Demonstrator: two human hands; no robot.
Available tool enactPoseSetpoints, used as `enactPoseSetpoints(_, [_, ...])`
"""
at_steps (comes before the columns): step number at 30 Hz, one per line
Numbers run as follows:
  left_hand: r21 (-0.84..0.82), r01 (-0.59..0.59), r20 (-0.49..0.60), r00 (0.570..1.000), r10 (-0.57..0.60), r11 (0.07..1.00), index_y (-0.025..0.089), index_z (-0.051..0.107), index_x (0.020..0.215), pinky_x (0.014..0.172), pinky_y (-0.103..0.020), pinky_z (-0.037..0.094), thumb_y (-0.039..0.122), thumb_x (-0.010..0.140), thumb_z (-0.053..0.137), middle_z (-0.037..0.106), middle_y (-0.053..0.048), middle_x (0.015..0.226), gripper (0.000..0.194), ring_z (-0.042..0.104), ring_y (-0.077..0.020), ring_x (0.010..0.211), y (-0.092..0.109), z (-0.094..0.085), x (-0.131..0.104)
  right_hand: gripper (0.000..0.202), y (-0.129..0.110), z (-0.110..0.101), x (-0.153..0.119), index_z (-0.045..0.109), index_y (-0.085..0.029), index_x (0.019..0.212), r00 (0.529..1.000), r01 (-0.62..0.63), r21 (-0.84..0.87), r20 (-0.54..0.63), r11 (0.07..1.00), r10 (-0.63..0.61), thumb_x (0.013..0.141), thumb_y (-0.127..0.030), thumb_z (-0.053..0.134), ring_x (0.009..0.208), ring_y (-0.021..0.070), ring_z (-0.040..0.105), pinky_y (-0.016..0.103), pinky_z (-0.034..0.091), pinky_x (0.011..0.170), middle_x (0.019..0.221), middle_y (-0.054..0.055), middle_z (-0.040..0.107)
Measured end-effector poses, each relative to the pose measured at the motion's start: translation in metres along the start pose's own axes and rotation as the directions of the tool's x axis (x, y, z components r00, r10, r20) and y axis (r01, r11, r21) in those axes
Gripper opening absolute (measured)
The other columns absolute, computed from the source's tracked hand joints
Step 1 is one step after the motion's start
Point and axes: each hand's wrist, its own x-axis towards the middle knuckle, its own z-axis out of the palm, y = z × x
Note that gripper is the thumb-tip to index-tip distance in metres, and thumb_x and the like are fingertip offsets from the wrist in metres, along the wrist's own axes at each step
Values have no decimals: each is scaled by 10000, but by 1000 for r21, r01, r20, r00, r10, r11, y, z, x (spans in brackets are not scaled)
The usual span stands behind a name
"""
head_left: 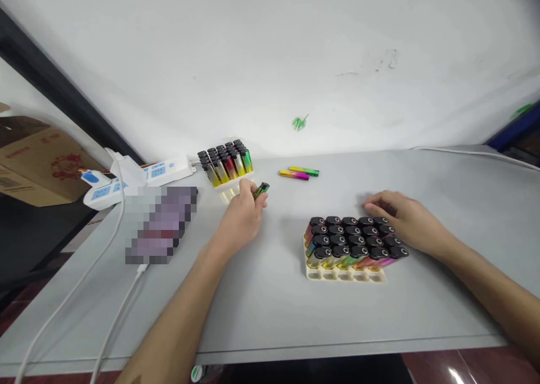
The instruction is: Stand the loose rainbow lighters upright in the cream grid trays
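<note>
My left hand (243, 215) is closed around a green lighter (262, 189), whose black top sticks out past the fingers. Just behind that hand stands a tray of lighters (225, 165), upright in rows with black tops. At the right, my right hand (400, 215) rests on the table with its fingers loosely curved and apart, beside a second tray (345, 276). That cream tray holds several rows of upright lighters (350, 238) in mixed colours; its front row of holes has none in it. Two lighters (299, 173), yellow-pink and yellow-green, lie flat toward the wall.
A white power strip (158, 173) with plugs sits at the left back of the grey table (261, 305). A blurred-out phone-like item (162, 226) lies before it, joined to a white cable (120, 305). A cardboard box (40, 162) stands far left. The wall borders the table's back.
</note>
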Motion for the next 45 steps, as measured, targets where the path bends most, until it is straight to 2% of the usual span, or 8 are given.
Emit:
enactPoseSetpoints(4, [-401,11,-46,998,-32,916,234,433,967,556,-253,381,378,949,401,511,39,706,148,470,-126,566,7,4,-1,367,1,1,0,685,-239,928,999,34,-5,-12,999,-34,929,-526,456,921,263,620,394,464,809,992,65,713])
enactPoseSetpoints(7, [-614,56,-45,993,-106,787,209,537,817,440,-229,295,535,924,384,447,34,614,376,382,-100,468,6,4,2,378,1,0,1,693,-240,925,998,52,-25,-24,998,-53,924,-531,452,898,254,627,381,468,797,976,56,715])
enactPoseSetpoints(11, [-661,140,-45,973,-225,737,196,491,617,381,-215,243,566,887,411,417,28,472,466,339,-83,387,4,6,7,372,1,0,2,691,-232,918,998,47,-35,-30,998,-48,916,-522,458,871,248,632,369,467,782,967,55,714])
enactPoseSetpoints(16, [-751,123,-19,978,-206,649,236,440,746,338,-187,142,385,874,419,321,96,390,198,187,-76,318,11,8,7,349,1,1,4,686,-230,921,998,52,-15,-32,999,-53,913,-496,460,885,249,644,366,468,790,965,53,721])
enactPoseSetpoints(20, [-773,122,1,982,-190,623,247,417,785,340,-178,119,392,883,410,306,110,384,176,169,-74,314,15,9,5,330,1,1,4,682,-229,905,998,55,-1,-44,998,-55,902,-482,470,854,243,655,358,474,760,932,51,734])
enactPoseSetpoints(25, [-713,85,-54,983,-176,696,229,467,811,346,-181,168,537,891,422,342,96,416,321,227,-64,327,11,13,6,311,0,1,4,684,-225,916,998,47,8,-50,999,-46,891,-448,469,832,235,658,348,473,733,938,50,743])
enactPoseSetpoints(38, [-764,57,-37,991,-131,643,257,428,858,359,-172,133,410,885,390,319,120,391,159,191,-77,308,13,10,4,330,-3,2,3,684,-202,946,997,25,7,-70,1000,-24,913,-428,446,845,216,659,321,458,753,948,60,742])
enactPoseSetpoints(45, [-608,-79,-100,995,23,790,225,515,876,396,-204,235,626,908,370,385,83,460,427,301,-90,377,7,15,2,320,0,3,3,691,-212,931,997,36,21,-76,999,-34,901,-433,461,850,225,664,330,465,752,957,54,749])
